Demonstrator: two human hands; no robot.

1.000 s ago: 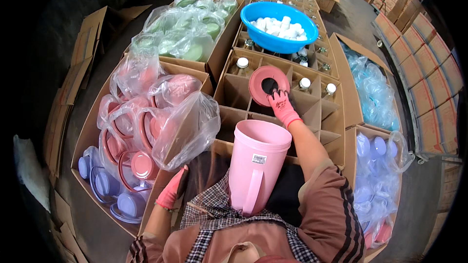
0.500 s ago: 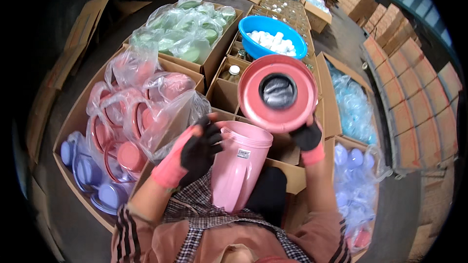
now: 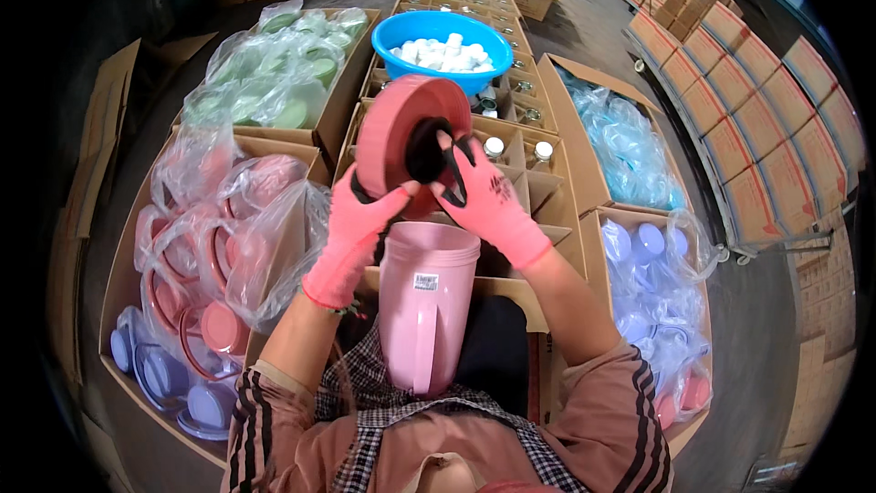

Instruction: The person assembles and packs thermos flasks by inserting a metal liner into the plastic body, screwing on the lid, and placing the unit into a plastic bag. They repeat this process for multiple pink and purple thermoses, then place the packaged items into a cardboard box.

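A round pink lid point(image 3: 379, 141), its underside turned partly to the right, is held up over the lap. My left hand point(image 3: 351, 242), in a pink and black glove, is closed on the lid's lower left rim. At the dark centre piece point(image 3: 424, 151) of the underside, the bent fingers of my gloved right hand point(image 3: 484, 201) grip the lid. Just below, a tall pink jug point(image 3: 406, 310) stands open-topped and nearly upright at my lap, its handle toward me and a small white label on its side.
A blue basin point(image 3: 497, 80) of white caps rests on divided cartons of glass bottles ahead. Cartons on the left hold bagged pink lids point(image 3: 224, 327) and green lids point(image 3: 292, 114). On the right are bagged blue point(image 3: 630, 169) and purple pieces point(image 3: 648, 242), beside a cart of stacked boxes point(image 3: 730, 128).
The lid has moved left and tilted. My left hand has come up from beside the jug onto its rim, and my right hand has shifted from its outer edge to its centre.
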